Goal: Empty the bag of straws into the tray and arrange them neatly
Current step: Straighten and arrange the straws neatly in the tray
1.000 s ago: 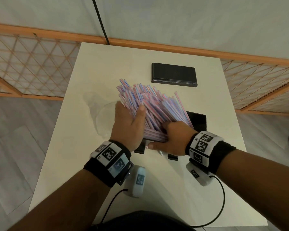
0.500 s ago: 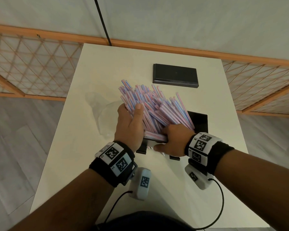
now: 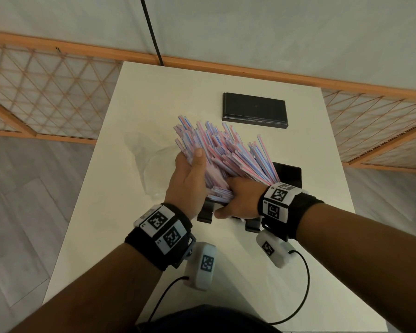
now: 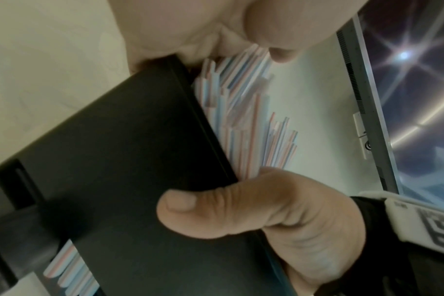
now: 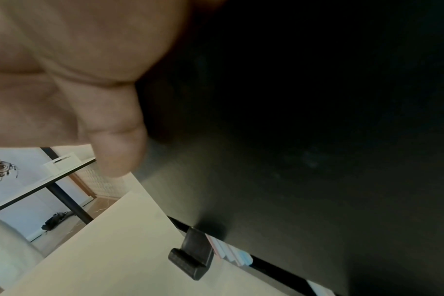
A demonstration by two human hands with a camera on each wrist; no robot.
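While a crumpled clear plastic bag (image 3: 151,164) lies flat on the cream table (image 3: 101,212) at centre left of the head view, the left hand (image 3: 189,182) cups the left flank of the pink-and-blue striped straws (image 3: 228,152), thumb laid along them. They fan toward upper centre out of the black rectangular tray (image 3: 289,173) (tilted). Right of centre, the right hand (image 3: 240,200) grips the tray's near wall, thumb outside. A black lid (image 3: 255,109) lies beyond.

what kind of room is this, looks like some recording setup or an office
Probably an indoor data-recording workspace or office, not a kitchen: a plain white table inside an orange lattice fence, marker-tagged bands and cabled cameras on both wrists, and another desk in the background.
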